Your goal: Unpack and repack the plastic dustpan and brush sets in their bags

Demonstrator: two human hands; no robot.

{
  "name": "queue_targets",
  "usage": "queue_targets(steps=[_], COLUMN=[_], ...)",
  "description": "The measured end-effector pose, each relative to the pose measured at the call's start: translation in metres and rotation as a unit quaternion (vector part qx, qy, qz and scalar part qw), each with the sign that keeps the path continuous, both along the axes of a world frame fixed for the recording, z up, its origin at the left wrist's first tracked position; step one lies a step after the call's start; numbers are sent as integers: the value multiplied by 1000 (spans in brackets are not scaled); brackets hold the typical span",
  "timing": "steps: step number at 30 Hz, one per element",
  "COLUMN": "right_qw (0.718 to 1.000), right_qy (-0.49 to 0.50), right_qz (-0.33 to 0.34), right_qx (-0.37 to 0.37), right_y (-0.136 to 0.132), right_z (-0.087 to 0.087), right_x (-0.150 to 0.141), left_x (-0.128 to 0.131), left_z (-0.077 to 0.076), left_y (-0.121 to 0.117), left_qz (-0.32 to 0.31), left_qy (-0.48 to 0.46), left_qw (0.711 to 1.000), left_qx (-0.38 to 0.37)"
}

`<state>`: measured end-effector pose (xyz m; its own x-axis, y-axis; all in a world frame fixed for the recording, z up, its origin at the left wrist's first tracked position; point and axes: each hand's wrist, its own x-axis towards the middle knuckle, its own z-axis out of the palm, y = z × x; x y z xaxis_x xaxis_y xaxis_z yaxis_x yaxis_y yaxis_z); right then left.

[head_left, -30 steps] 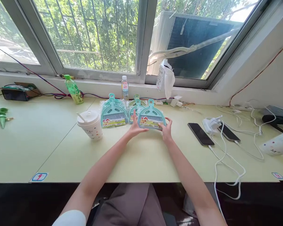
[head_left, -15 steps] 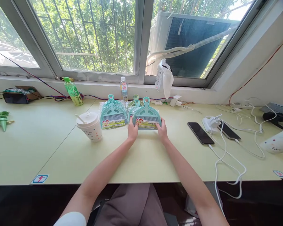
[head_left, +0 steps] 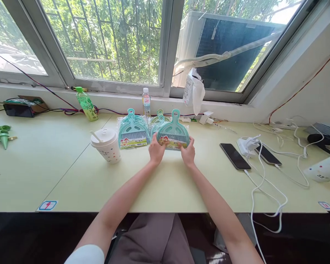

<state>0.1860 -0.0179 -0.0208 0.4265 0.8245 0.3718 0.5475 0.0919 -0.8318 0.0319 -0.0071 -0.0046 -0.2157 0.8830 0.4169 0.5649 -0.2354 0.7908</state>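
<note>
A packaged mint-green dustpan and brush set [head_left: 175, 129] stands upright on the table, its handle pointing up. My left hand [head_left: 156, 149] is closed on its lower left side, the thumb over the printed label. On the lower right side my right hand [head_left: 188, 151] grips the same set, thumb in front. Just left of it leans a stack of similar dustpan sets [head_left: 133, 128] in clear wrap. Behind the held set, more sets with a pale green handle [head_left: 160, 112] show in part.
A lidded paper cup [head_left: 107, 146] with a straw stands left of the sets. Two bottles, one green [head_left: 87, 104] and one clear [head_left: 146, 103], are at the back. Right lie a phone [head_left: 235, 156], a white charger [head_left: 247, 146] and cables. Green plastic pieces [head_left: 2, 135] lie far left.
The held set has come slightly nearer and tilted a little, its handle shifting right. Both thumbs have moved further in over the label. The view has shifted slightly.
</note>
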Motion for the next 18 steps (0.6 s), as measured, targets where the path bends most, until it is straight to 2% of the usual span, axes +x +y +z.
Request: queue_targets(steps=[5, 8, 11, 14, 16, 18], right_qw=[981, 962, 957, 960, 964, 968], right_qy=[126, 183, 214, 216, 204, 193], right_qz=[147, 200, 190, 169, 158, 142], right_qx=[7, -15, -36, -52, -65, -80], right_y=[9, 12, 11, 9, 9, 13], right_z=[3, 5, 3, 1, 3, 8], right_x=[25, 37, 41, 46, 57, 78], left_x=[-10, -11, -7, -3, -1, -2], left_z=[-7, -9, -12, -15, -17, -16], left_y=[13, 17, 18, 16, 13, 9], left_qz=[-36, -73, -97, -107, -124, -145], left_qy=[-53, -101, -144, -146, -102, -24], left_qw=[998, 992, 984, 982, 984, 988], left_qx=[-8, -23, -36, -55, -75, -56])
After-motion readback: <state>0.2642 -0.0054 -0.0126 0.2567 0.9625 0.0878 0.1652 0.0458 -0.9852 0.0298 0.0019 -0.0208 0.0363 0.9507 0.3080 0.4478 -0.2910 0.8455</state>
